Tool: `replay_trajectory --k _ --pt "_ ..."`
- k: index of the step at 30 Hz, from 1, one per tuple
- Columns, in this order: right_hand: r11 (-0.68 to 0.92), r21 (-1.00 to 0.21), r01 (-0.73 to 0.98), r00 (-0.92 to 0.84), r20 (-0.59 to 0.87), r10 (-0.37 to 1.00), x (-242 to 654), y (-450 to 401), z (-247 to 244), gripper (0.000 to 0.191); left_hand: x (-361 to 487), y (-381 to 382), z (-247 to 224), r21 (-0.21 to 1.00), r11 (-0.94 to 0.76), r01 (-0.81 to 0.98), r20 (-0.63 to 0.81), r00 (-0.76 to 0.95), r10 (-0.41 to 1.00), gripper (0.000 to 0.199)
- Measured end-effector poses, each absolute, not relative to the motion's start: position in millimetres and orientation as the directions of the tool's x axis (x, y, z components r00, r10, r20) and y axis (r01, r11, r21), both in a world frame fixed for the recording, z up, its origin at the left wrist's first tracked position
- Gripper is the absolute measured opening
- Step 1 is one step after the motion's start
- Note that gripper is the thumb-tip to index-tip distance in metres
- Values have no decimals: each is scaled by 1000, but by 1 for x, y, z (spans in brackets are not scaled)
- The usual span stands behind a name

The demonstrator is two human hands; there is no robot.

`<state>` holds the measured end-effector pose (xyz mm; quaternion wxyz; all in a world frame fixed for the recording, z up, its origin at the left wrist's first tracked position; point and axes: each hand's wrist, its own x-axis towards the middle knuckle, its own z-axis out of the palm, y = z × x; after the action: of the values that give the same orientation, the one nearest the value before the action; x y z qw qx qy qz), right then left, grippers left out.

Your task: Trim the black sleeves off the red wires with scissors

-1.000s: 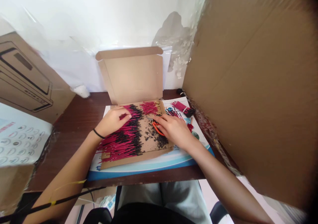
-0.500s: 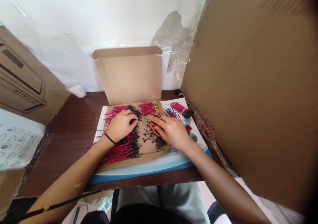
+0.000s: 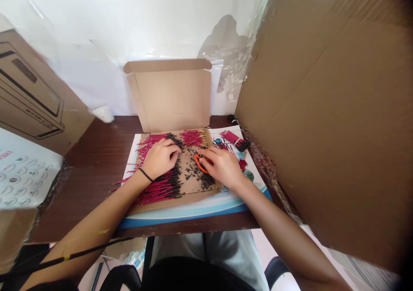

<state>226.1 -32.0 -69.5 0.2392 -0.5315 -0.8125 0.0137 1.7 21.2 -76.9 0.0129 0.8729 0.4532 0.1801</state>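
Observation:
My left hand rests over a spread of red wires with black ends, thumb and fingers pinched together near the black tips. What it pinches is too small to make out. My right hand is closed around orange-handled cutters, whose metal jaws point left toward my left fingertips. Small black scraps are scattered on the cardboard below the cutters. Behind the jaws lies a pile of red wires with gold-coloured ends. All this sits in an open cardboard box with its lid upright.
A banded bundle of red and black wires lies right of the box on a blue-and-white sheet. Large cardboard walls off the right side. Boxes stand at left, and a white object sits at the back.
The cutters have tilted slightly, their jaws still near my left fingertips. My left hand stays pinched in nearly the same place. The whole view has shifted a little.

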Motion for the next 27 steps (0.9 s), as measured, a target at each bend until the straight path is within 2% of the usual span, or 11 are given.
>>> replay_trajectory --k 5,11,14,17,19,21,22,24,27 --pt "437 -263 860 -319 393 863 227 -29 -71 29 13 26 -70 111 -560 821 212 531 821 18" --pt "474 -262 841 -360 383 851 229 -26 -70 28 24 31 -65 96 -508 856 109 498 860 16" --pt "460 -295 838 -341 375 862 229 -27 -69 30 17 37 -65 220 -509 832 153 486 861 15" --pt "428 -367 826 -292 371 882 229 -29 -68 37 7 43 -62 446 -498 744 251 431 867 13" --pt "403 -439 803 -253 361 898 229 -30 -67 44 5 42 -60 647 -485 588 329 359 874 10" --pt "376 -523 764 -219 338 915 229 -30 -67 51 10 35 -61 855 -446 263 385 254 887 15" --pt "363 -565 741 -205 325 923 230 -29 -67 54 16 30 -62 916 -400 44 383 208 900 20" --pt "353 -624 697 -204 299 932 230 -28 -67 58 29 18 -66 926 -232 -298 298 202 933 28" --pt "361 -646 673 -245 266 932 233 -27 -67 66 44 4 -71 896 -32 -444 165 264 950 27"
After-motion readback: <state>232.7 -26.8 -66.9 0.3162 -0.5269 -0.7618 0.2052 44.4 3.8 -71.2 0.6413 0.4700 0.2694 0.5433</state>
